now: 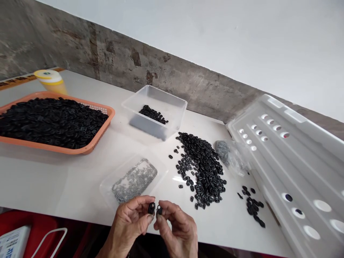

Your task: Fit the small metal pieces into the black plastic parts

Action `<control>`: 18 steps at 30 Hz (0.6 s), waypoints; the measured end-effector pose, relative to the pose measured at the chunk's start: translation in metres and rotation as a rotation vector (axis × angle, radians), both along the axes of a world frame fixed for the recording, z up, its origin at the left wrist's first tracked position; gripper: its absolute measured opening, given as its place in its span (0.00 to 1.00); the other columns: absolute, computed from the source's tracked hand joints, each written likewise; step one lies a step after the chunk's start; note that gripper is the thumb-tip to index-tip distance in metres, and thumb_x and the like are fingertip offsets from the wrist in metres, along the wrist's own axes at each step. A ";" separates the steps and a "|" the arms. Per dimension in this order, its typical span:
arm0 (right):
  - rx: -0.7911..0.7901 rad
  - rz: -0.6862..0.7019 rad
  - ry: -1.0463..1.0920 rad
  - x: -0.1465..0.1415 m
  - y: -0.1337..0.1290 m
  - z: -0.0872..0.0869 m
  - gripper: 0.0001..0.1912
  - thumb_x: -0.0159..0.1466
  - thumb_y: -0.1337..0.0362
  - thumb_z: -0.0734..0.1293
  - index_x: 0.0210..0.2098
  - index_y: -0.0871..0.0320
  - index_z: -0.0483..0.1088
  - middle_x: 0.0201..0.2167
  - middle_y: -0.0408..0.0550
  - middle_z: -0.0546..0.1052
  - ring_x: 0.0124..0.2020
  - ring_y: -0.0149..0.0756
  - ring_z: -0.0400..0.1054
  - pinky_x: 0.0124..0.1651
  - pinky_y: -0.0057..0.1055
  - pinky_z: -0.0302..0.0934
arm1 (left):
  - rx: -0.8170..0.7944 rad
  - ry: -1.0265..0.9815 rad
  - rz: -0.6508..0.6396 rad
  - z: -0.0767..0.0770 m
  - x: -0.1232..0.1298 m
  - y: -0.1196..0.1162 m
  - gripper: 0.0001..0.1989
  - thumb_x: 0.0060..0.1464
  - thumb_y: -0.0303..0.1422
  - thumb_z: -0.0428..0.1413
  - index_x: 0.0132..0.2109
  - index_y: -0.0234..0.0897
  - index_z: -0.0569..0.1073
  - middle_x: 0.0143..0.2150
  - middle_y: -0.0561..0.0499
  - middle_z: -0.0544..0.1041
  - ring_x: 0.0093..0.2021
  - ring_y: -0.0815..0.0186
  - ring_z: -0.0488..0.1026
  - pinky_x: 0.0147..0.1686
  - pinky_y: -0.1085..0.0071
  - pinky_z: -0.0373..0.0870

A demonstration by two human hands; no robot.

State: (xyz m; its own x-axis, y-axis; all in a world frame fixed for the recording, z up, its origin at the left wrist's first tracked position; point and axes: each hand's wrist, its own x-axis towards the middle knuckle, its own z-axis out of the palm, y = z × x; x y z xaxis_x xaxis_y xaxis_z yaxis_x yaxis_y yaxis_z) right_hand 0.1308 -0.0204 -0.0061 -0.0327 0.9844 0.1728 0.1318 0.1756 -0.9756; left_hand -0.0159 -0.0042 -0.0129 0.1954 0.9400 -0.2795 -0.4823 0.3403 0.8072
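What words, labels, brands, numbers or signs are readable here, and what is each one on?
None reads with certainty.
Pale box, lower left: large blue lettering, tilted and cut off by the picture's edge; its smaller dark print is too small.
Orange strip, upper left: bold dark characters, too blurred and partly out of view.
Yellow-and-white container: a small green mark on top, too small to tell if it is writing.

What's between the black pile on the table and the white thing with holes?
The head view shows a clear bag with grey bits, and a small cluster of black pieces.
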 end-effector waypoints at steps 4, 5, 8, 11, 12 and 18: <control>-0.032 0.046 -0.066 0.005 0.000 -0.001 0.14 0.63 0.64 0.66 0.47 0.63 0.72 0.31 0.48 0.73 0.28 0.23 0.69 0.35 0.19 0.67 | 0.044 0.058 -0.012 0.002 0.000 -0.001 0.20 0.41 0.38 0.68 0.42 0.34 0.80 0.22 0.54 0.70 0.19 0.79 0.62 0.21 0.83 0.65; -0.028 0.056 -0.096 0.005 0.000 -0.001 0.14 0.63 0.64 0.66 0.47 0.63 0.72 0.31 0.48 0.73 0.28 0.24 0.69 0.35 0.19 0.67 | 0.051 0.071 -0.007 0.003 0.000 -0.001 0.19 0.40 0.38 0.68 0.42 0.34 0.80 0.21 0.54 0.69 0.19 0.78 0.62 0.21 0.83 0.65; 0.011 0.030 -0.158 0.007 0.001 0.000 0.14 0.63 0.63 0.66 0.46 0.62 0.73 0.30 0.47 0.73 0.30 0.24 0.68 0.37 0.18 0.67 | 0.091 0.109 0.004 0.008 0.000 0.000 0.18 0.40 0.38 0.68 0.40 0.36 0.82 0.20 0.53 0.69 0.18 0.78 0.63 0.19 0.83 0.66; 0.062 0.022 -0.190 0.008 0.001 0.002 0.12 0.63 0.64 0.67 0.45 0.60 0.74 0.29 0.46 0.72 0.30 0.22 0.66 0.37 0.17 0.65 | 0.172 0.160 -0.007 0.007 -0.001 -0.002 0.15 0.44 0.37 0.66 0.41 0.42 0.82 0.25 0.52 0.72 0.18 0.77 0.66 0.20 0.82 0.67; 0.079 0.023 -0.194 0.008 0.001 0.003 0.12 0.62 0.65 0.67 0.45 0.59 0.75 0.28 0.45 0.71 0.30 0.22 0.66 0.37 0.17 0.64 | 0.200 0.185 -0.017 0.005 -0.002 -0.003 0.15 0.45 0.36 0.65 0.43 0.44 0.82 0.28 0.51 0.73 0.19 0.76 0.68 0.20 0.82 0.68; 0.164 0.034 -0.166 0.006 0.003 0.004 0.13 0.61 0.68 0.69 0.45 0.56 0.75 0.28 0.43 0.71 0.30 0.19 0.66 0.38 0.13 0.63 | 0.381 0.278 -0.001 -0.004 -0.006 -0.007 0.14 0.57 0.33 0.56 0.49 0.50 0.78 0.27 0.53 0.73 0.23 0.75 0.70 0.29 0.80 0.72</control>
